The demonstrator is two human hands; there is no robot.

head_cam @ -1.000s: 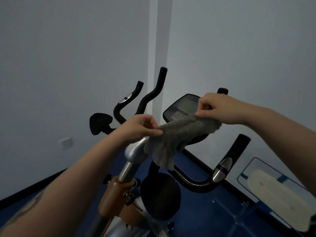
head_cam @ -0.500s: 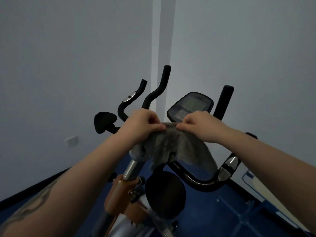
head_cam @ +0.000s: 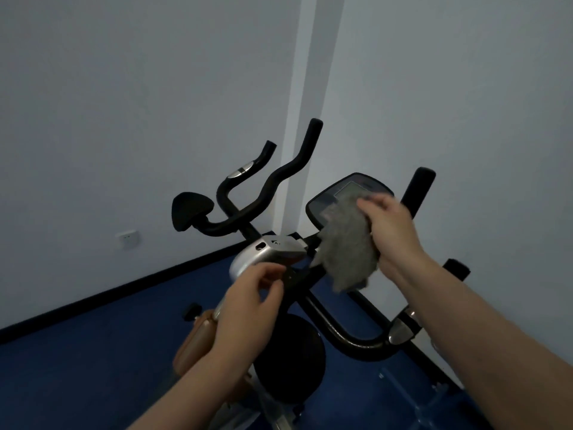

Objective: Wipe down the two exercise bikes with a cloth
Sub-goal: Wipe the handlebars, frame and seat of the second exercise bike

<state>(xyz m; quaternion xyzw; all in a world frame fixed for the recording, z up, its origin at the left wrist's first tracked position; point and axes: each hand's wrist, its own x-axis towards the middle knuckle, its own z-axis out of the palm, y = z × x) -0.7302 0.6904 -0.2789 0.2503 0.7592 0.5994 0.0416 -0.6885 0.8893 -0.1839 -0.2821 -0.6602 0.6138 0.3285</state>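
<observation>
Right hand (head_cam: pixel 391 231) gripping grey cloth (head_cam: pixel 347 243), pressing it against console (head_cam: pixel 328 200) of near bike (head_cam: pixel 273 252), probably wiping the screen; most of the cloth hanging loose below. Left hand (head_cam: pixel 248 308) hovering by silver stem housing (head_cam: pixel 263 252), fingers loosely curled, holding nothing, likely readying to steady the frame. Second bike's handlebars (head_cam: pixel 263 193) and seat (head_cam: pixel 190 209) standing behind, near the wall corner, wiping state unclear. Near handlebar loop (head_cam: pixel 356 339) crossing under right forearm, crowding lower reach. Wall socket (head_cam: pixel 127 239) at left, blue floor (head_cam: pixel 93 367) below.
</observation>
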